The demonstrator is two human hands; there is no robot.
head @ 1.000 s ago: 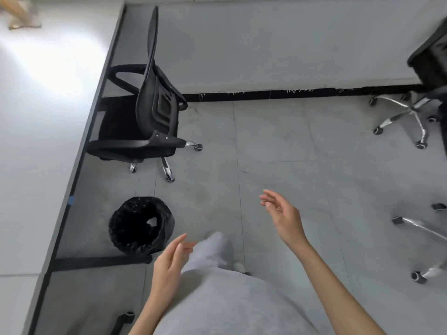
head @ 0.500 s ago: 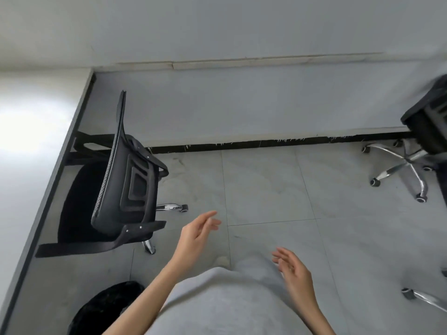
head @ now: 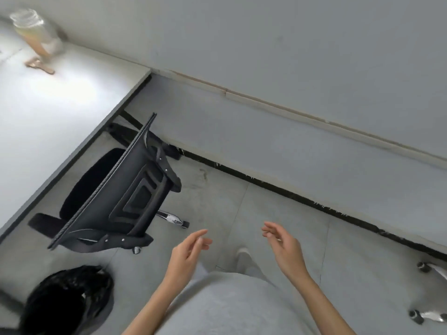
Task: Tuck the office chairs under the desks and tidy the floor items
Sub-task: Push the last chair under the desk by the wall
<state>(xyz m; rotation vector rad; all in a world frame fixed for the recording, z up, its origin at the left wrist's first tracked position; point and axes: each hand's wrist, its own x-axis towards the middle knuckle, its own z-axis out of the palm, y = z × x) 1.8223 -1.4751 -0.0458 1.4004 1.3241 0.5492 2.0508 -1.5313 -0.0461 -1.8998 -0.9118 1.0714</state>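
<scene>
View has swung since the frame a second back: the black mesh-backed office chair (head: 121, 192) now sits at left-centre and reads larger, so the wearer has turned and closed on it. Its seat lies partly under the edge of the white desk top with dark trim (head: 60, 112); the backrest and one chrome castor leg (head: 173, 217) stand out on the grey tiled floor (head: 278, 213).

Left hand (head: 187, 252): empty, fingers loosely extended, now near the chair's lower right corner but not touching it. Half a second ago it was raised toward the same chair.
Right hand (head: 283, 245): empty, fingers relaxed and slightly parted, over bare floor, well apart from the chair.

The round bin lined with a black plastic bag (head: 65, 303) has slid to the near left corner of the view, just beside the desk frame.

A clear glass jar (head: 36, 35) shows, blurred, on the far left of the desk. Chrome castor legs of a second chair (head: 433, 293) show at the right edge.

Judgement: this chair looks mostly tucked. The chair at right remains to be done.
</scene>
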